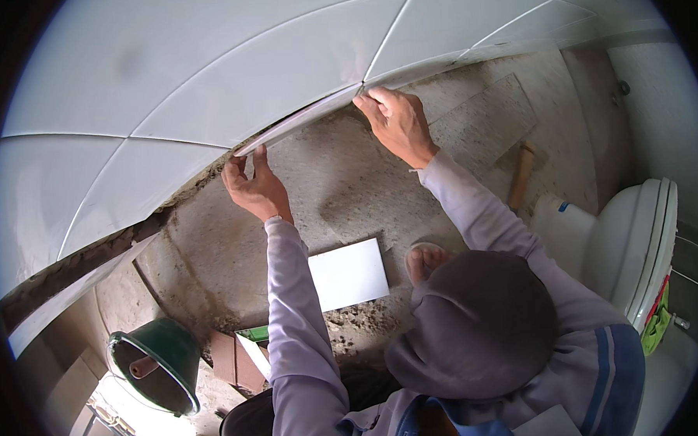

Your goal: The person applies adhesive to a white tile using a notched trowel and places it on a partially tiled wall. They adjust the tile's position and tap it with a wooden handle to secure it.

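A narrow white tile strip sits slanted along the bottom of the white tiled wall, with a dark gap along part of its upper edge. At its left end my left hand grips it, thumb and fingers at the edge. My right hand is closed near the strip's right end, just below a wall-tile joint; its fingertips partly hide what they pinch. Between my forearms a loose white tile lies flat on the dusty floor.
A wooden-handled tool lies right of my right forearm, near a flat grey slab. At right stands a white toilet. A dark green bucket lies tipped at lower left, beside a brown box. A dark cap blocks some floor.
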